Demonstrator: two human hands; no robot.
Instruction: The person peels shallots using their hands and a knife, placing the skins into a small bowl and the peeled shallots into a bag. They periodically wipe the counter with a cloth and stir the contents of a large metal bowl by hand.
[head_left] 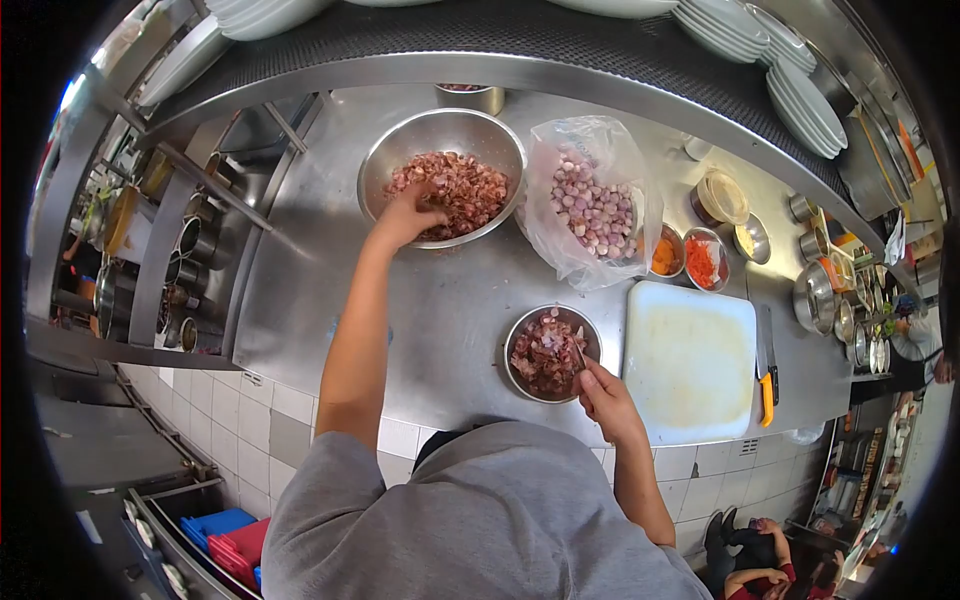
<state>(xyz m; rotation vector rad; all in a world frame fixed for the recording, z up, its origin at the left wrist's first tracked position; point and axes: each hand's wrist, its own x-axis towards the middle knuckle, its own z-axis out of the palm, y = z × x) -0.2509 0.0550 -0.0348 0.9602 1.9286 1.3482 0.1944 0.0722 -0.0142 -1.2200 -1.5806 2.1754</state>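
My left hand [405, 217] reaches over the near left rim of a large steel bowl [375, 150], thumb and fingers apart. Its fingertips are at a heap of reddish-brown pieces [465, 185], perhaps shallots or their skins. Nothing shows in that hand. Close to my body, my right hand [607, 400] is closed around a thin utensil [580, 354] at the right rim of a smaller steel bowl [512, 378]. The utensil's end points into similar dark red pieces [548, 350]; its exact kind cannot be made out.
A clear plastic bag [575, 268] of shallots [595, 210] lies right of the large bowl. Beyond my right hand are a white cutting board [690, 360] and a yellow-handled knife [767, 395]. Small bowls of orange [664, 258] and red pieces [703, 264] stand behind. A plate shelf [480, 70] overhangs the counter.
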